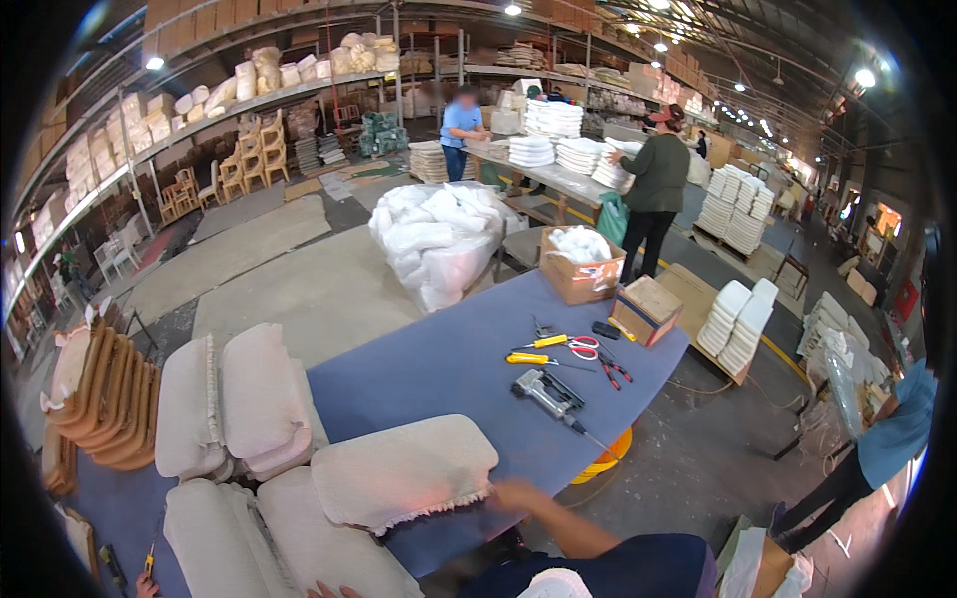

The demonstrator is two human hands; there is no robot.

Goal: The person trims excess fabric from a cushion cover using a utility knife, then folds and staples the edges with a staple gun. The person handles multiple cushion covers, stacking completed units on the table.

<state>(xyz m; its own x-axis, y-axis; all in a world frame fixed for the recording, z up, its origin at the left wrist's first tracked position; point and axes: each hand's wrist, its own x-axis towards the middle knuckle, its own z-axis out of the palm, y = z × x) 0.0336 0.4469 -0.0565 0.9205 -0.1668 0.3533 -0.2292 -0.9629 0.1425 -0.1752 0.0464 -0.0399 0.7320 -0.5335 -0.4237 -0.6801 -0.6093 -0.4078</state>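
Note:
A beige fabric-covered cushion (409, 468) with a frayed lower edge lies across other pads in front of me. At its right end is my right hand (513, 495), blurred, its fingers against the frayed corner; I cannot make out whether they grip it. Only the fingertips of my left hand (329, 591) show at the bottom edge, apart and resting on a beige cushion (334, 533). More beige cushions (264, 399) are stacked to the left. Another hand (147, 587), whose owner I cannot tell, is beside a yellow-handled tool (150, 560) at lower left.
On the blue-grey table (449, 359) lie a nail gun (546, 392) with its hose, yellow-handled tools (538, 342), red-handled scissors (583, 347) and pliers (611, 371). Cardboard boxes (648, 309) stand at its far end. Curved brown frames (110, 399) are stacked left. Co-workers (658, 179) stand beyond.

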